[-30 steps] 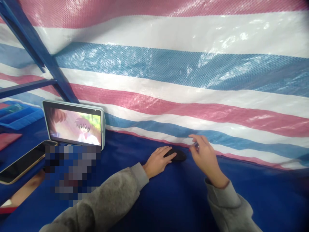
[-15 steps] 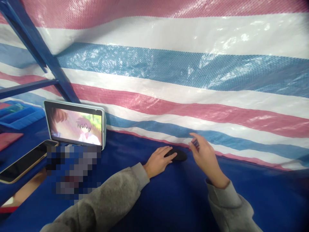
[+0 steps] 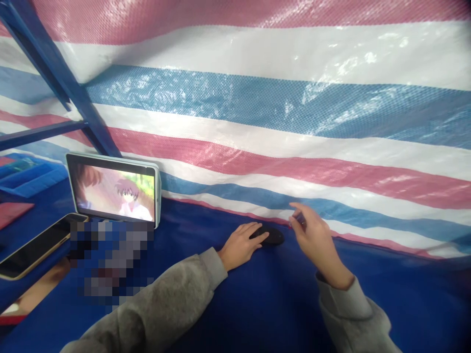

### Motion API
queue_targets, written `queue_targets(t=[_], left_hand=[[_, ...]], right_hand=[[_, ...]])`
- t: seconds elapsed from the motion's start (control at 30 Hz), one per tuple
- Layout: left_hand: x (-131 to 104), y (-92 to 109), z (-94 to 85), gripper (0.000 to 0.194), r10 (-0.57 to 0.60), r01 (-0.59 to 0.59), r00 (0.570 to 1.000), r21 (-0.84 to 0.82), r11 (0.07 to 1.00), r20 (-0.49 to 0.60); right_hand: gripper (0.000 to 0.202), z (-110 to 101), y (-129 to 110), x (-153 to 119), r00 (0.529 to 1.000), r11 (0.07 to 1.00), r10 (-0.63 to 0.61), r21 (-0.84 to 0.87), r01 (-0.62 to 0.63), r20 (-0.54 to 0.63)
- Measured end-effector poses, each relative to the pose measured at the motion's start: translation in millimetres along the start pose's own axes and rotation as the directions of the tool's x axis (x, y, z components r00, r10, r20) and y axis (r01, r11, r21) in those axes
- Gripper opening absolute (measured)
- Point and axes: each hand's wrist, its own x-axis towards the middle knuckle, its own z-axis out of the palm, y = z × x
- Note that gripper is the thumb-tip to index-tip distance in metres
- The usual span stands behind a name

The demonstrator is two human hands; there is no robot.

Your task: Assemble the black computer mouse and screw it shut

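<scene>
Beside the base of the striped sheet, a black computer mouse (image 3: 276,237) lies on the dark blue surface. My left hand (image 3: 241,245) reaches in from the left, its fingers closed over the near end of the mouse. Just right of the mouse, my right hand (image 3: 313,236) is raised with the index finger bent forward. Its thumb and other fingers are closed around a small dark and reddish thing (image 3: 300,219), mostly hidden and too small to name.
A tablet (image 3: 114,189) showing a cartoon stands at the left. Near it lie a phone (image 3: 40,245), a pixelated patch, a red flat piece (image 3: 13,213) and a blue tray (image 3: 35,179). A blue metal frame (image 3: 66,78) rises in front of the striped sheet (image 3: 235,98).
My right hand has shifted very slightly to the right and down. My left hand stays on the mouse.
</scene>
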Motion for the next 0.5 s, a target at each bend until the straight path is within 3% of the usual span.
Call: queue_targets(t=[0.13,0.27,0.5], left_hand=[[0.3,0.3,-0.1,0.04,0.012,-0.012,1.0,0.007,1.0,0.007],[0.8,0.5,0.1,0.039,0.021,-0.021,1.0,0.009,1.0,0.018],[0.5,0.4,1.6,0.039,-0.001,0.001,1.0,0.019,1.0,0.011]], right_hand=[[0.03,6.5,3.5,-0.9,0.998,0.999,-0.03,-0.017,0.031,0.062],[0.021,4.3,0.4,-1.5,0.998,0.998,-0.028,-0.052,0.03,0.049],[0.027,2.7,-1.9,-2.9,0.999,0.986,-0.015,-0.167,0.021,0.039]])
